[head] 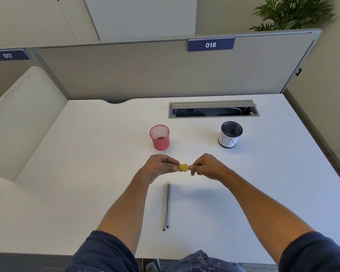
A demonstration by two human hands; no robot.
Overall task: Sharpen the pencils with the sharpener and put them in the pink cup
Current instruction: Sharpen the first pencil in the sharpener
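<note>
Both hands are raised over the middle of the white desk [98,154], meeting at a small yellow sharpener [183,167]. The left hand [159,168] is curled around a pencil [171,164], of which only a thin pale sliver shows between its fingers, pointing right into the sharpener. The right hand [204,167] pinches the sharpener's right side with curled fingers. Which fingers actually bear on the yellow body is too small to tell.

Handling, as a judgement: the pencil is light, stiff, slim and likely smooth-lacquered, so it can roll or slip when twisted; grip it close to the sharpener to keep it straight. Tip is fragile, snaps under side load. The sharpener looks like a short, stubby plastic drum, light and hard, best pinched across its round sides.

Two more pencils [166,206] lie side by side, touching, on the desk just near of the hands, dark striped shafts, tips pointing far. Take them mid-shaft.

The pink cup [160,141] stands just far of the left hand: mesh wire, round, open top, slightly tapered, appears empty. Light, could tip if a pencil is dropped in hard.

Far right stands a black mesh cup [230,134] with a white paper label wrapped around its lower part, handwritten letters on it. Behind it, an open grey cable tray [213,104] set into the desk. Grey partition [126,71] with tag 018 at the far edge.
</note>
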